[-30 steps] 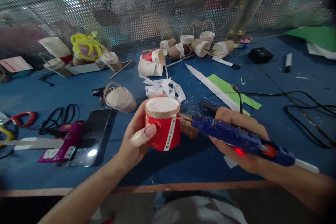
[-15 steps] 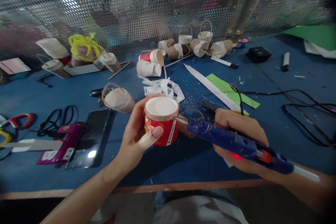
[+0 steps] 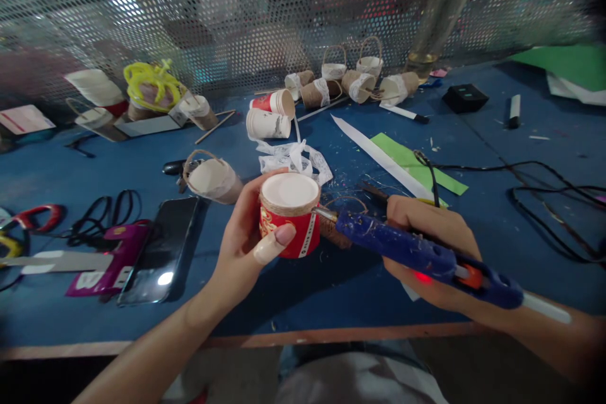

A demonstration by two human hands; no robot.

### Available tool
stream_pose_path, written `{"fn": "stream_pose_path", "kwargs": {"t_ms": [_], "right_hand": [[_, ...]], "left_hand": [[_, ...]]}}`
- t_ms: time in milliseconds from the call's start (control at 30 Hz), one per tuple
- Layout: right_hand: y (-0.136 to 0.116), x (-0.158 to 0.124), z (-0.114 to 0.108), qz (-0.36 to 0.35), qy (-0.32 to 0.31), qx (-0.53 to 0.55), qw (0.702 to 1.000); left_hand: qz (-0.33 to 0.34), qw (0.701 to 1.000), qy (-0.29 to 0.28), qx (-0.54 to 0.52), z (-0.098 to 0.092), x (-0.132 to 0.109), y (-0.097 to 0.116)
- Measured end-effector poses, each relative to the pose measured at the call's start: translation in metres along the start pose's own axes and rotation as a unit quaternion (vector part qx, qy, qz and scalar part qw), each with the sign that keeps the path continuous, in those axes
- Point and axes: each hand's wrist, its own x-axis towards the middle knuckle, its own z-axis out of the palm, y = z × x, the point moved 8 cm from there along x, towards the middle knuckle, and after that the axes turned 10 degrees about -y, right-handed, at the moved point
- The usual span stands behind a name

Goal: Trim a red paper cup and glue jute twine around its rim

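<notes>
My left hand [image 3: 246, 246] grips a red paper cup [image 3: 290, 219] held bottom-up, with brown twine wound round its upper rim. My right hand [image 3: 433, 237] is closed round a blue hot glue gun [image 3: 416, 255], whose metal tip touches the cup's right side just under the twine. A glue stick juts out of the gun's back end. A spool of brown twine [image 3: 334, 227] lies on the table right behind the gun's tip.
On the blue table [image 3: 331, 290] lie a black phone [image 3: 158, 252], a magenta tool [image 3: 113, 259], scissors [image 3: 99, 211], a twine-wrapped basket cup [image 3: 213, 178], white lace [image 3: 296, 161], paper cups [image 3: 269, 115], finished small baskets [image 3: 350, 79], green paper [image 3: 416, 164] and black cables [image 3: 544, 189]. Perforated metal mesh stands behind.
The cup has sunk a little and turned in my left hand. The glue gun has shifted slightly left, its tip staying against the cup's side.
</notes>
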Motion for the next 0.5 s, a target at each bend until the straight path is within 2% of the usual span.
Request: {"fn": "stream_pose_path", "kwargs": {"t_ms": [167, 300, 500], "right_hand": [[-0.0006, -0.0011, 0.0003, -0.017, -0.001, -0.005, 1.0], [-0.0007, -0.0007, -0.0013, 0.003, 0.004, -0.019, 1.0], [0.0014, 0.0009, -0.0037, 0.037, 0.0, -0.022, 0.999]], "left_hand": [[-0.012, 1.0, 0.003, -0.001, -0.0008, -0.0013, -0.0022], [-0.028, 0.999, -0.008, -0.023, -0.0022, -0.0015, -0.0067], [-0.006, 0.999, -0.016, -0.037, -0.001, 0.0001, -0.0031]]}}
